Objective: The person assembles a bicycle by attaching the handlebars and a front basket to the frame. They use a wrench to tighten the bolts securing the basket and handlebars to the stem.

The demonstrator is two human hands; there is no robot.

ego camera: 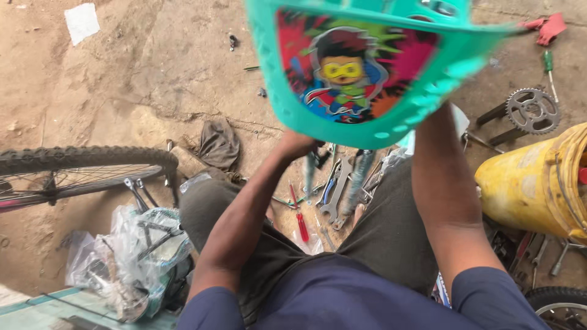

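Observation:
A teal plastic bicycle basket with a bright cartoon picture on its front fills the top middle of the head view, tilted toward me. My right hand is hidden behind the basket's lower right edge; only the forearm shows. My left hand is closed around a thin metal rod below the basket. I sit on the dirt floor with my knees apart. Between them lie spanners and a red-handled screwdriver.
A bicycle wheel stands at the left, with a plastic bag of parts below it. A yellow jerrycan lies at the right, beside a chainring crank. A grey rag and a red cloth are on the ground.

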